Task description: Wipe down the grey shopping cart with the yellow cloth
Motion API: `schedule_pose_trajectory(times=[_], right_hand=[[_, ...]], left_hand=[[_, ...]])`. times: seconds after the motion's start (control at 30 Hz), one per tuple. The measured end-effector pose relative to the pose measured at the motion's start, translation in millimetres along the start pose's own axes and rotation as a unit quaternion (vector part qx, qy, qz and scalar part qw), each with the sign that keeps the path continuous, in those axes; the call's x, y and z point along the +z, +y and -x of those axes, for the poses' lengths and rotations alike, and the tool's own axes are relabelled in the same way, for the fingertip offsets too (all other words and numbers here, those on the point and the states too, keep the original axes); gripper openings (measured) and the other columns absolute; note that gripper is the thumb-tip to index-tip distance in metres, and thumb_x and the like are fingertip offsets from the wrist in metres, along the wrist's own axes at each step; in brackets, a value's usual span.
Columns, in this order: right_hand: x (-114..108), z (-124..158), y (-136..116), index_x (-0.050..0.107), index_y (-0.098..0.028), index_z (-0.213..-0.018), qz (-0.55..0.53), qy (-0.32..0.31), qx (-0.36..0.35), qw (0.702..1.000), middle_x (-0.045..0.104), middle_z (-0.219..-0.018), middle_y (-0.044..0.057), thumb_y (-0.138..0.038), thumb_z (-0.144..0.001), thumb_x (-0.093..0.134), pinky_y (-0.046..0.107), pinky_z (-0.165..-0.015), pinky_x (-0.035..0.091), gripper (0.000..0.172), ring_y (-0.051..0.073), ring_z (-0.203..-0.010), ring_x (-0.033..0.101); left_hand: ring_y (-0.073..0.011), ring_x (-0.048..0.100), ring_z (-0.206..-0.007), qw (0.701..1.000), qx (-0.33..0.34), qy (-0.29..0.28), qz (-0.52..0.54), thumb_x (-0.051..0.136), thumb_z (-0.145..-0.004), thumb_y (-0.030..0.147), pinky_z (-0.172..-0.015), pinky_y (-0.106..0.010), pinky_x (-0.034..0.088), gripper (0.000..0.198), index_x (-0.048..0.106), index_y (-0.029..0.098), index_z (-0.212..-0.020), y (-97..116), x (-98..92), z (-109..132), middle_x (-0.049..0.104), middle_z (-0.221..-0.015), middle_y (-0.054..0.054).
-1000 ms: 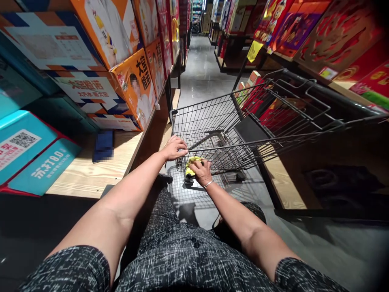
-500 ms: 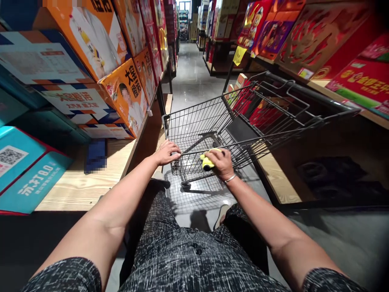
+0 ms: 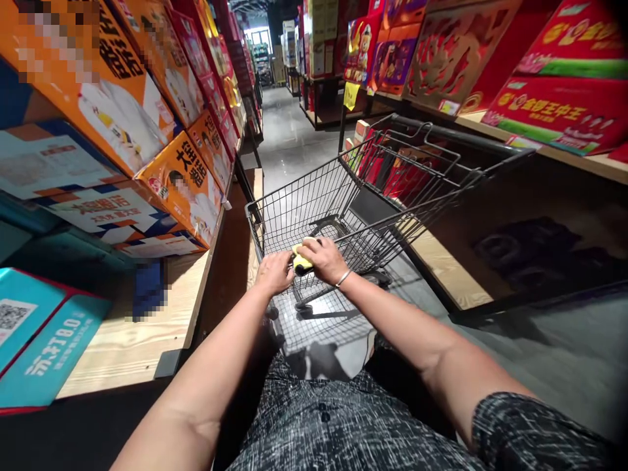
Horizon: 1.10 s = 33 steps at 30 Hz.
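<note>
A black wire shopping cart (image 3: 294, 196) stands at an angle across the aisle in front of me, its near rim under both hands. My right hand (image 3: 326, 258), with a bracelet at the wrist, is closed over a small yellow-and-black object (image 3: 301, 265) at that rim. Fingers cover much of the object, and its kind is not clear. Just beside it, my left hand (image 3: 275, 271) curls over the rim by the cart's corner, fingertips close to the yellow object. Whether they touch it I cannot tell.
Orange drink cartons (image 3: 181, 190) are stacked on a wooden shelf (image 3: 181, 307) at my left, with a turquoise box (image 3: 59, 340) nearer. Red gift boxes (image 3: 554, 111) line the right shelf, close to the cart's handle (image 3: 461, 134). The grey-floored aisle (image 3: 289, 111) runs ahead.
My right hand has moved left along the cart's rim with the yellow-and-black object, closing up to my left hand. The view has shifted, and the cart appears slightly further left.
</note>
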State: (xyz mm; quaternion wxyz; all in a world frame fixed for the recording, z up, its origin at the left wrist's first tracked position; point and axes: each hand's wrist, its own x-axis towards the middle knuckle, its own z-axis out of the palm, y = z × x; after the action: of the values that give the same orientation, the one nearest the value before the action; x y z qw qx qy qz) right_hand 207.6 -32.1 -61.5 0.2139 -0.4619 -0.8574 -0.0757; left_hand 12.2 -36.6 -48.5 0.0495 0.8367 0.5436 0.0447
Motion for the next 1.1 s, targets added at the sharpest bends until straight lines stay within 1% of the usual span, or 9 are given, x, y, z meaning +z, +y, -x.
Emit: schedule_pose_trajectory(times=[0.17,0.27,0.33,0.43,0.6,0.7,0.77,0.87,1.1], right_hand=[[-31,35,104,0.071,-0.023,-0.127,0.051,0.010,0.085,0.995,0.066,-0.128,0.010,-0.010,-0.085,0.057,0.043,-0.098,0.035,0.046,0.027,-0.111,0.049],[-49,52,146,0.072,-0.022,-0.122,0.098,0.045,0.171,0.979,0.067,-0.125,0.010,-0.010,-0.083,0.056,0.046,-0.103,0.032,0.044,0.029,-0.112,0.047],[-53,53,148,0.072,-0.022,-0.120,0.111,0.056,0.206,0.971,0.067,-0.123,0.010,-0.009,-0.083,0.055,0.047,-0.104,0.032,0.043,0.029,-0.111,0.047],[-45,41,114,0.072,-0.023,-0.122,0.101,0.038,0.217,0.970,0.067,-0.119,0.011,-0.008,-0.085,0.054,0.044,-0.099,0.033,0.044,0.028,-0.106,0.046],[-20,5,26,0.069,-0.027,-0.129,0.047,-0.003,0.140,0.989,0.066,-0.117,0.010,-0.013,-0.093,0.053,0.041,-0.090,0.032,0.043,0.027,-0.100,0.044],[-13,-7,1,0.069,-0.031,-0.128,0.033,-0.011,0.079,0.996,0.066,-0.118,0.009,-0.018,-0.098,0.051,0.039,-0.086,0.031,0.037,0.025,-0.099,0.044],[-15,-7,5,0.069,-0.031,-0.129,0.037,-0.019,0.040,0.998,0.066,-0.119,0.008,-0.018,-0.100,0.048,0.039,-0.084,0.031,0.038,0.025,-0.099,0.044],[-24,7,36,0.068,-0.028,-0.131,0.051,-0.027,0.028,0.998,0.067,-0.121,0.009,-0.013,-0.096,0.048,0.039,-0.083,0.031,0.043,0.025,-0.100,0.045],[-52,64,135,0.071,-0.025,-0.127,0.100,0.048,0.168,0.980,0.067,-0.127,0.010,-0.012,-0.085,0.058,0.047,-0.099,0.032,0.046,0.029,-0.110,0.047]], left_hand=[[-0.0298,0.061,-0.126,0.999,0.015,0.020,0.026,0.056,-0.091,0.032,-0.111,-0.046,0.042,0.048,0.057,0.023,-0.138,-23,3.4,0,0.072,-0.128,-0.008],[-0.0308,0.060,-0.126,0.999,0.020,0.015,0.027,0.058,-0.090,0.036,-0.110,-0.048,0.041,0.058,0.051,0.023,-0.146,-30,1.3,0,0.070,-0.132,-0.009],[-0.0322,0.060,-0.125,1.000,0.019,0.004,0.021,0.058,-0.090,0.039,-0.110,-0.051,0.040,0.065,0.046,0.022,-0.152,-29,-2.4,0,0.069,-0.134,-0.011],[-0.0352,0.056,-0.127,1.000,0.007,-0.003,0.001,0.058,-0.090,0.044,-0.110,-0.055,0.036,0.066,0.047,0.021,-0.152,-17,-6.3,-2,0.067,-0.131,-0.014],[-0.0354,0.049,-0.136,0.999,-0.020,0.024,0.017,0.060,-0.089,0.034,-0.116,-0.055,0.030,0.068,0.042,0.023,-0.153,11,0.6,-10,0.060,-0.141,-0.015],[-0.0354,0.048,-0.136,0.999,-0.038,0.026,0.029,0.061,-0.084,0.026,-0.116,-0.054,0.031,0.072,0.040,0.026,-0.153,10,4.7,-12,0.057,-0.145,-0.013],[-0.0347,0.050,-0.134,0.999,-0.023,0.024,0.032,0.061,-0.082,0.024,-0.116,-0.054,0.032,0.069,0.044,0.026,-0.149,2,4.9,-11,0.057,-0.145,-0.011],[-0.0344,0.051,-0.131,0.999,-0.013,0.022,0.035,0.059,-0.083,0.025,-0.114,-0.055,0.034,0.061,0.050,0.025,-0.143,-13,3.5,-9,0.059,-0.143,-0.011],[-0.0337,0.050,-0.132,0.999,-0.011,0.031,0.034,0.060,-0.084,0.027,-0.113,-0.053,0.035,0.058,0.052,0.029,-0.142,-30,0.2,-7,0.059,-0.143,-0.009]])
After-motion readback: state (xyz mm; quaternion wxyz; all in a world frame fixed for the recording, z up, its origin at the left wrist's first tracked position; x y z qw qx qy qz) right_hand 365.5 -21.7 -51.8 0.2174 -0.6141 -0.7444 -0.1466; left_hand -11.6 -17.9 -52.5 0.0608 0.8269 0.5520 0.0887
